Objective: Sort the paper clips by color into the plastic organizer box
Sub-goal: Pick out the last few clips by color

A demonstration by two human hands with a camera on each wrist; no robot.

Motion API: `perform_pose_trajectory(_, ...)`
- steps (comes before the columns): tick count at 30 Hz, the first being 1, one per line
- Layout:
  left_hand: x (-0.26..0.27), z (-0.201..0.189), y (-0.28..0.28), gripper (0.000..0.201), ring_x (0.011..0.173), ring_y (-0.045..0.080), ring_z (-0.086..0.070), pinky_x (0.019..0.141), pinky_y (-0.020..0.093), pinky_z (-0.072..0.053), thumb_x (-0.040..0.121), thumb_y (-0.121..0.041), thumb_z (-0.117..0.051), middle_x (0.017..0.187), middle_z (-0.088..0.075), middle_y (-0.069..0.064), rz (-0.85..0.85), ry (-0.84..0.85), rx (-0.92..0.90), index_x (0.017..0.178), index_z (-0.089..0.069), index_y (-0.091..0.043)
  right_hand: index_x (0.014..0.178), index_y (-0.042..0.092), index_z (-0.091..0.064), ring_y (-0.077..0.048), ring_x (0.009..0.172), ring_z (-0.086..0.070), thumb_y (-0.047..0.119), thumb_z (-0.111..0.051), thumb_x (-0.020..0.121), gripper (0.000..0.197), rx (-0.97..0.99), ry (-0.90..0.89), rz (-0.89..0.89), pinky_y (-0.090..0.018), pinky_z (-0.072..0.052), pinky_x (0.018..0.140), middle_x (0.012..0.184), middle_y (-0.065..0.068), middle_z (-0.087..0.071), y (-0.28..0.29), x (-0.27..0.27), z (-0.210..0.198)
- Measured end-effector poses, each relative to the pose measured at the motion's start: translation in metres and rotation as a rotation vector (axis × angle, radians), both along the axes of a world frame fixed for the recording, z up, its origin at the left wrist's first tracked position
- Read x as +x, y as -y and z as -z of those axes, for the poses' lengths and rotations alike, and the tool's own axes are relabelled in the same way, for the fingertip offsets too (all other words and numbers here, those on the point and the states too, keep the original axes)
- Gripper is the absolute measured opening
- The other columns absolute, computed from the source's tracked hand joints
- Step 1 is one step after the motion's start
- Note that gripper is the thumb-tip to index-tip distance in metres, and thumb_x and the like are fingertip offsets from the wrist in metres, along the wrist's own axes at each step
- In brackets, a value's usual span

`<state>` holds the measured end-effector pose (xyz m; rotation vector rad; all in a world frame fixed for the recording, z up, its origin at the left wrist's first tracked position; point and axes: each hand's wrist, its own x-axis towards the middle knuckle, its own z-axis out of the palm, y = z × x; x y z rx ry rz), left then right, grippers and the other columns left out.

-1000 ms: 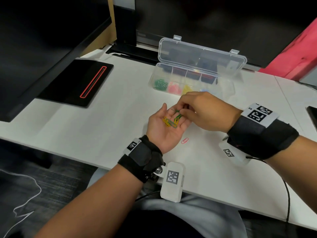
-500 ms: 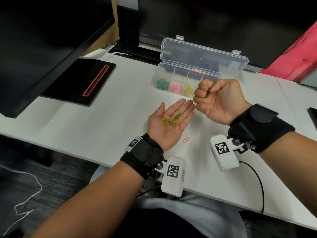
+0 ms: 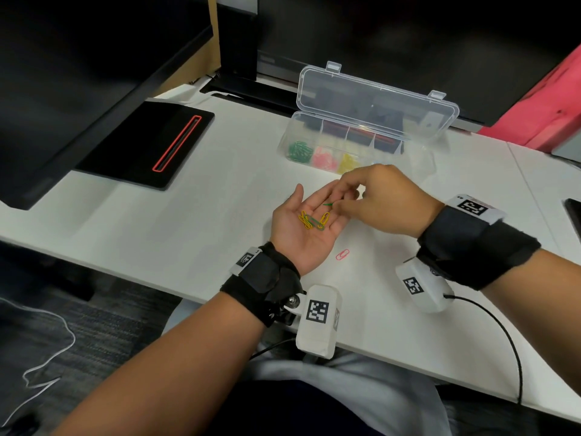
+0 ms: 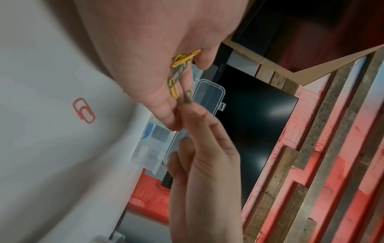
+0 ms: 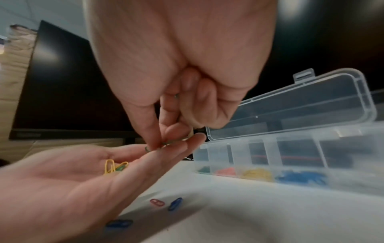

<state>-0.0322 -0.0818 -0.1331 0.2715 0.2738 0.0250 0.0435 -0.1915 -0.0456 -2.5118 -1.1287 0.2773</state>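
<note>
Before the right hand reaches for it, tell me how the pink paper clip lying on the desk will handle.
The pink paper clip is thin bent wire, so probably very light and fairly stiff. It lies flat on the smooth white desk, so it will likely slide when pushed rather than roll. With so little height, fingers may need to catch an edge to lift it.

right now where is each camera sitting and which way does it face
Head: worn on the head, looking forward and down at the white table; shows both forearms, the open left hand cupping paper clips, the right hand and the organizer box.
Left wrist: looks along the left palm past its clips to the right hand's fingers.
Right wrist: looks down along the right hand at the left palm and the box.
Shared: all three show the palm's clips and the box.
</note>
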Motion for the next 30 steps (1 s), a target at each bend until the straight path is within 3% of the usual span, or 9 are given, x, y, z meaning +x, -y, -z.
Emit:
perform_pose_trajectory(3,0.000,-0.001,0.000,0.055,0.119,0.036,-0.057,0.105,0.043,-0.043,0.102,-0.037,-0.036,0.128,-0.059,0.026,-0.019,-0.021,0.012,0.130,-0.053,0.008,0.059,0.013,-0.054,-0.009,0.042,-0.038,0.003,-0.059,0.079,0.023,0.279,-0.367,0.227,-0.021,-0.032,0.043,0.052,0.003,-0.049,0.000,0.000,-0.002)
perform_pose_trajectory(6,0.000,-0.001,-0.001,0.053,0.118,0.037,-0.058,0.105,0.042,-0.043,0.102,-0.035,-0.036,0.127,-0.059,0.027,-0.014,-0.013,-0.004,0.122,-0.057,0.009,0.058,0.012,-0.035,-0.012,0.039,-0.013,-0.001,-0.034,0.073,0.020,0.564,-0.855,0.362,-0.017,-0.011,0.043,0.052,-0.004,-0.033,0.003,0.004,-0.005)
perform_pose_trajectory(11,0.000,0.000,-0.002,0.052,0.109,0.034,-0.064,0.101,0.040,-0.048,0.102,-0.034,-0.035,0.128,-0.059,0.027,-0.033,-0.004,-0.017,0.123,-0.056,0.009,0.062,0.013,-0.038,-0.010,0.035,-0.016,0.014,-0.030,0.066,0.009,0.745,-1.333,0.353,-0.016,-0.014,0.037,0.053,-0.001,-0.032,0.008,0.009,0.001)
perform_pose_trajectory(15,0.000,0.001,-0.003,0.052,0.106,0.033,-0.065,0.097,0.040,-0.051,0.102,-0.034,-0.034,0.119,-0.064,0.026,-0.061,-0.021,-0.031,0.121,-0.058,0.008,0.061,0.016,-0.053,-0.013,0.043,-0.014,0.020,-0.044,0.088,0.029,0.558,-0.997,0.366,-0.019,-0.012,0.041,0.053,0.001,-0.030,0.000,0.002,0.002)
perform_pose_trajectory(17,0.001,0.001,-0.003,0.052,0.099,0.029,-0.067,0.089,0.037,-0.054,0.102,-0.036,-0.033,0.106,-0.068,0.021,-0.052,-0.034,-0.013,0.119,-0.059,0.006,0.066,0.022,-0.068,-0.012,0.046,-0.037,0.017,-0.059,0.086,0.022,0.314,-0.557,0.153,-0.023,-0.030,0.041,0.059,0.004,-0.057,-0.006,-0.010,0.001)
perform_pose_trajectory(19,0.000,0.001,-0.004,0.051,0.087,0.024,-0.067,0.081,0.030,-0.055,0.102,-0.037,-0.032,0.093,-0.070,0.016,-0.034,-0.057,-0.001,0.115,-0.061,0.003,0.084,0.032,-0.075,0.000,0.061,-0.052,0.020,-0.070,0.080,0.014,0.053,-0.192,-0.074,-0.016,-0.044,0.060,0.072,0.021,-0.066,-0.011,-0.021,0.003)
perform_pose_trajectory(21,0.000,0.004,-0.005,0.053,0.098,0.021,-0.060,0.096,0.028,-0.046,0.102,-0.038,-0.032,0.099,-0.068,0.015,-0.032,-0.089,0.010,0.120,-0.061,0.002,0.099,0.037,-0.074,0.000,0.072,-0.053,0.027,-0.073,0.078,0.023,-0.129,-0.005,-0.137,-0.018,-0.046,0.071,0.069,0.025,-0.057,-0.016,-0.026,0.006)
perform_pose_trajectory(25,-0.001,0.005,-0.007,0.053,0.118,0.025,-0.043,0.118,0.035,-0.021,0.101,-0.039,-0.033,0.119,-0.060,0.018,-0.029,-0.119,-0.004,0.121,-0.062,0.002,0.093,0.036,-0.074,-0.004,0.076,-0.054,0.029,-0.072,0.078,0.017,-0.140,0.039,-0.094,-0.028,-0.049,0.073,0.079,0.018,-0.059,-0.023,-0.026,0.014)
perform_pose_trajectory(30,-0.001,0.002,-0.006,0.053,0.089,0.028,-0.068,0.086,0.033,-0.055,0.101,-0.035,-0.031,0.100,-0.070,0.019,-0.062,-0.044,-0.001,0.128,-0.054,0.005,0.078,0.024,-0.075,0.005,0.055,-0.049,0.020,-0.077,0.077,0.005,0.042,-0.128,0.015,-0.007,-0.036,0.055,0.052,0.028,-0.055,-0.019,-0.025,0.011)
